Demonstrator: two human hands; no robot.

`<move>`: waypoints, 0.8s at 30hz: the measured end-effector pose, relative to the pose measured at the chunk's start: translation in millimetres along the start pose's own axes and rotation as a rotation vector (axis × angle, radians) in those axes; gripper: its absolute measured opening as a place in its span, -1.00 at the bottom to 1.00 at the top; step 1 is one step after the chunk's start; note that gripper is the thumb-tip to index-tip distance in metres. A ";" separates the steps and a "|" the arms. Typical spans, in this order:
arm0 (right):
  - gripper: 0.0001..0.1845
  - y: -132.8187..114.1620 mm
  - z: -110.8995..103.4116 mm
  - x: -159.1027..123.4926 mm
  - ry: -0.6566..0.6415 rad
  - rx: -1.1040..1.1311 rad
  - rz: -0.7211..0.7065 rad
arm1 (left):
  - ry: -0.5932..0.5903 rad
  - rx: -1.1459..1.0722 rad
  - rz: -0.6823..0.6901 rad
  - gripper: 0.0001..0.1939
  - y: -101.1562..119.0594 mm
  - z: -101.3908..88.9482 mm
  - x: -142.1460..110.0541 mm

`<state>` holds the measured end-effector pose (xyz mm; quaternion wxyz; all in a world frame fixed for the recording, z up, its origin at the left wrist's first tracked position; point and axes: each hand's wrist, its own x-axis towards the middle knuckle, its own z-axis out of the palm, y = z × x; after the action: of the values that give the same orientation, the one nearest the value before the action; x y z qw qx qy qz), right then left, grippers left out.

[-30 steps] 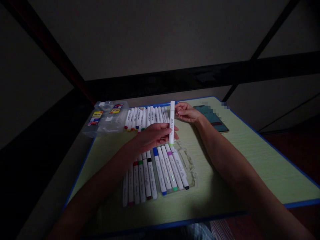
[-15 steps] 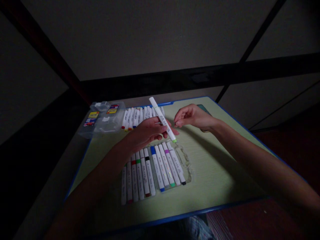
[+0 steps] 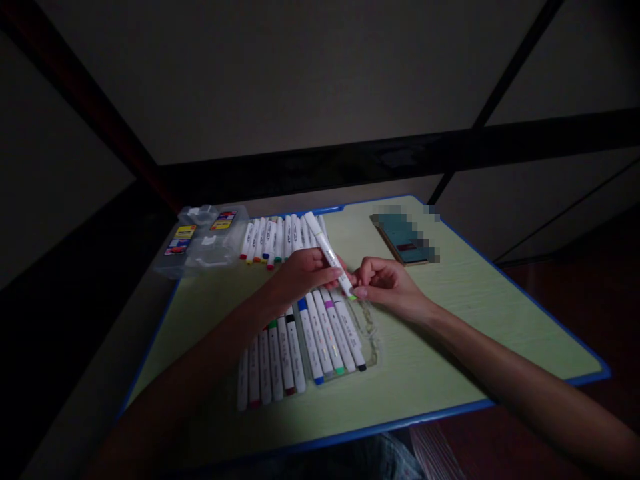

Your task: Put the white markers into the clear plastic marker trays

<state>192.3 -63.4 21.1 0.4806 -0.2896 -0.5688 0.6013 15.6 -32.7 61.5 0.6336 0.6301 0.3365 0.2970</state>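
Observation:
A white marker (image 3: 327,253) with a light green end is held slanted between the thumb and fingers of my left hand (image 3: 310,270). My right hand (image 3: 387,283) has its fingers curled, and its thumb and fingertips pinch the marker's lower, green end. Just beneath both hands lies a clear plastic tray (image 3: 376,353) with white markers (image 3: 325,333) side by side in its two sections. Their bands and ends are blue, purple, green, red and black. My left hand and forearm hide the upper ends of some of them.
A second row of white markers (image 3: 270,237) with coloured ends lies farther back. A clear plastic case (image 3: 215,247) with bright labels stands at the back left. A teal flat object (image 3: 400,233), partly pixelated, lies at the back right of the green table (image 3: 500,333).
My right hand has come down and toward me to the marker's green end. My left hand has moved slightly right and down with the marker. The teal object is now uncovered.

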 end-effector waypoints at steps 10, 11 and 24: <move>-0.68 11.1 8.4 -5.4 0.125 -0.066 0.025 | 0.082 0.011 -0.007 -0.74 -3.2 2.4 1.9; -0.68 10.7 8.7 -6.2 0.124 -0.067 0.026 | 0.115 0.002 0.005 -0.73 -3.1 -0.6 2.6; -0.70 13.7 12.4 -13.3 0.077 -0.111 0.030 | 0.322 0.014 0.127 -0.84 2.3 -17.1 7.1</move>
<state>182.7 -79.0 7.6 0.4766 -0.3471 -0.5778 0.5644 6.2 -16.6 63.8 0.5470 0.5988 0.3954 0.4311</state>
